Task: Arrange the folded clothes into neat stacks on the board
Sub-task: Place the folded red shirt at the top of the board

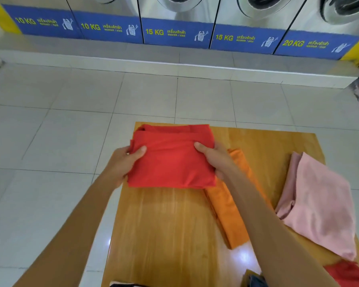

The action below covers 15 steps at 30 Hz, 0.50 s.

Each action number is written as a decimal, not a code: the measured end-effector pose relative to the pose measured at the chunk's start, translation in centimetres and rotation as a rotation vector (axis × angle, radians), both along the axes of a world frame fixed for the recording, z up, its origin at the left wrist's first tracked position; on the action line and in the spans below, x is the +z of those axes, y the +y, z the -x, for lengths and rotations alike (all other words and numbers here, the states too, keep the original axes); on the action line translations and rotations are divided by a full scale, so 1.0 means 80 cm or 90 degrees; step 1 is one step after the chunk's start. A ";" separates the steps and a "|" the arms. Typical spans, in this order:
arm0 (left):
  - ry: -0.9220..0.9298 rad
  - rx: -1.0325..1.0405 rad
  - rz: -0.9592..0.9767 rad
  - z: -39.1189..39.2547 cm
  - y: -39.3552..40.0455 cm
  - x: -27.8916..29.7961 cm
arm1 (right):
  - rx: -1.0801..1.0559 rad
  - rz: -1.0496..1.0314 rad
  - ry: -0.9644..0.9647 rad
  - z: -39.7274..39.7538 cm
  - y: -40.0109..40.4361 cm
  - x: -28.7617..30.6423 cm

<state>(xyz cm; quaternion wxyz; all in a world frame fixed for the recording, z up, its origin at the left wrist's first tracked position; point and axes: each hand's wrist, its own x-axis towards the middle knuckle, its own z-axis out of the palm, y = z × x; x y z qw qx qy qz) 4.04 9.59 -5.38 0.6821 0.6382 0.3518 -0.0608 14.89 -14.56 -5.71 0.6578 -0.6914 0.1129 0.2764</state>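
A folded red cloth [171,158] is over the far left corner of the wooden board [170,224]. My left hand [125,160] grips its left edge, thumb on top. My right hand [216,157] grips its right edge the same way. Whether the cloth rests on the board or hangs just above it, I cannot tell. A folded orange cloth [226,210] lies in a long strip under my right forearm. A pink cloth [319,206] lies loosely folded on the board's right side.
Another red cloth [348,274] shows at the board's near right corner, and dark fabric [255,280] at the bottom edge. The board lies on a white tiled floor [50,141]. A row of washing machines [174,32] on a raised step lines the far wall.
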 end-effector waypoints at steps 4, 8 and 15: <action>0.018 0.030 -0.044 -0.038 0.038 -0.004 | 0.013 0.069 -0.035 -0.035 0.059 -0.023; 0.095 -0.016 -0.149 -0.066 0.040 -0.031 | -0.002 0.215 -0.062 -0.040 0.068 -0.063; 0.109 0.043 -0.335 -0.052 0.028 -0.048 | -0.001 0.255 -0.101 -0.041 0.067 -0.078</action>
